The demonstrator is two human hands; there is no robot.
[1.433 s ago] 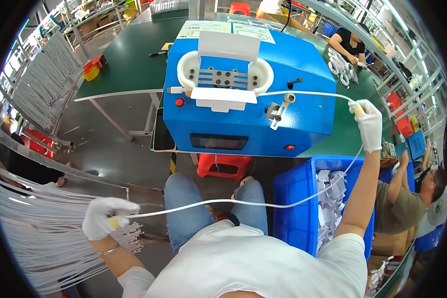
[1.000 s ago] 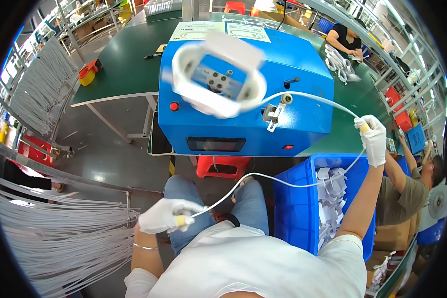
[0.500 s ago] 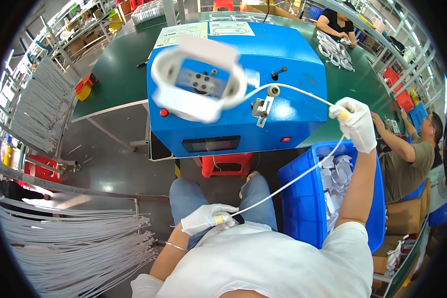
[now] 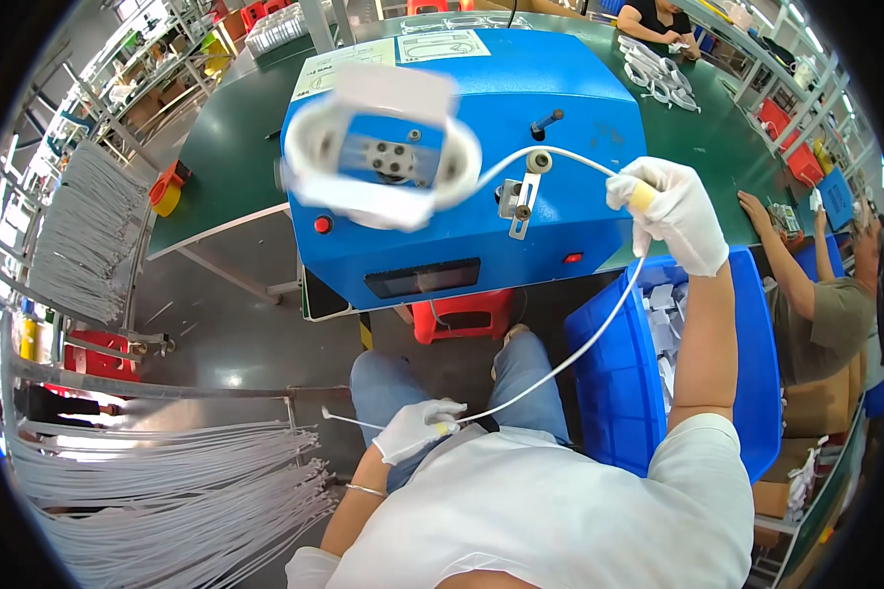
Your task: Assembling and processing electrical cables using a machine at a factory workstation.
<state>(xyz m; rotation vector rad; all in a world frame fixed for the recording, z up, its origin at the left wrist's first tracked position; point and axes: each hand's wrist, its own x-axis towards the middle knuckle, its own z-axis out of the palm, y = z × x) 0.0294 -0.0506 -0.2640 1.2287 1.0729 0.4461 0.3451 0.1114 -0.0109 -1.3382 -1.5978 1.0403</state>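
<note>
A thin white cable (image 4: 578, 357) runs from the blue winding machine (image 4: 570, 93) through both my hands. My right hand (image 4: 680, 218), in a white glove with a yellowish finger wrap, is closed on it at the machine's right side. From there the cable sags to my left hand (image 4: 414, 432), gloved alike and closed round it above my lap; its free end, with a small white plug, sticks out to the left. On the machine's front, a white winding head (image 4: 393, 93) is blurred by motion, and the cable passes over a guide roller (image 4: 538, 162) toward it.
A blue bin (image 4: 614, 393) of white pieces stands at my right. Long white cables (image 4: 167, 471) hang in bundles at the lower left. Coiled cables (image 4: 658, 74) lie on the green table (image 4: 216, 147). Two co-workers sit at the right. A red stool (image 4: 462, 316) is below the machine.
My right hand has come left, closer to the guide roller. The cable has slid through my left hand, so its plug end now shows left of it. The winding head remains blurred.
</note>
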